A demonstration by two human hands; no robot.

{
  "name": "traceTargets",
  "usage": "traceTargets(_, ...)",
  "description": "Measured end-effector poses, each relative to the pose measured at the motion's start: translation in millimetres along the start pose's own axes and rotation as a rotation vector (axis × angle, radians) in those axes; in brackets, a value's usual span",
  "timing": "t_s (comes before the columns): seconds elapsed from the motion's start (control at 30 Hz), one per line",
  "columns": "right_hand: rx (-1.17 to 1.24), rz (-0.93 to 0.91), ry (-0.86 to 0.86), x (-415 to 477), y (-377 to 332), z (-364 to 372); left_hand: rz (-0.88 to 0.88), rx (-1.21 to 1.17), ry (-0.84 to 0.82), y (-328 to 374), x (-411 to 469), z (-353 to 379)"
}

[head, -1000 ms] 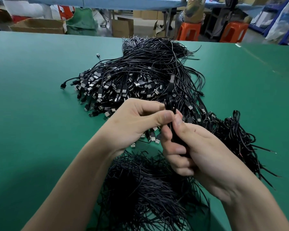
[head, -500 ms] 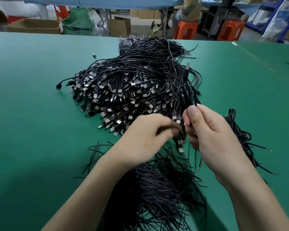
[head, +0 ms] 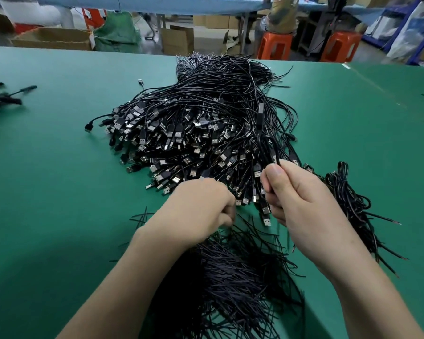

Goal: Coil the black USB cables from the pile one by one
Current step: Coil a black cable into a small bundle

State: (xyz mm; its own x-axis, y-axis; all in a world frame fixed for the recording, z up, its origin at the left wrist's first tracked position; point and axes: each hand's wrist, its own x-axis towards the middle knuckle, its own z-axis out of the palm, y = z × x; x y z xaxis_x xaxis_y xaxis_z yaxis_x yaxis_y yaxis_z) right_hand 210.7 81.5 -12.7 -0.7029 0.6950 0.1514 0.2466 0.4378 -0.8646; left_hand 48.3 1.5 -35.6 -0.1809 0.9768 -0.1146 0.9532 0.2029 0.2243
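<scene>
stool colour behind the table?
Orange: both stools beyond the green table, head view.

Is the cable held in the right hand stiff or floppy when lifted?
Probably fairly springy: the cable stands in loops above the right hand without drooping. Likely light, as a few curled fingers carry it. It may uncoil if released; no tie shows.

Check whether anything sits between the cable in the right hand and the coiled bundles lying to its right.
Nothing visible does. The right hand grips the looped cable over the cable pile's near edge; the coiled bundles lie on the green table right beside that hand.
</scene>
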Motion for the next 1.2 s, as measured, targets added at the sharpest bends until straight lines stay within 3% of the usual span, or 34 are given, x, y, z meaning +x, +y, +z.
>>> traceTargets(0.13,-0.068,0.006,0.019,-0.7,-2.0,-1.0,-0.138,-0.184,0.011,-22.2,-13.1,-20.5)
traceTargets(0.23,-0.080,0.013,0.020,-2.5,-4.7,1.9,-0.169,-0.456,0.216,-34.6,-19.4,-32.5)
traceTargets(0.3,-0.062,0.011,0.009,-3.1,-5.3,5.7,-0.108,-0.766,0.320,-33.5,-21.8,-35.8)
traceTargets(0.47,-0.018,-0.037,0.026,-0.7,-1.8,10.9,0.048,-1.118,0.168,-15.6,-18.4,-32.4)
traceTargets(0.6,0.068,-0.030,0.056,-1.3,-0.4,12.1,0.010,-1.324,0.142,-10.2,-13.8,-29.3)
traceTargets(0.87,0.573,0.127,-0.077,-5.9,-11.8,16.0,0.100,-1.336,0.110,-20.6,-18.4,-31.2)
traceTargets(1.2,0.542,0.122,-0.116,-6.4,-15.9,16.7,0.256,-1.335,0.364,-4.1,-2.0,-12.8)
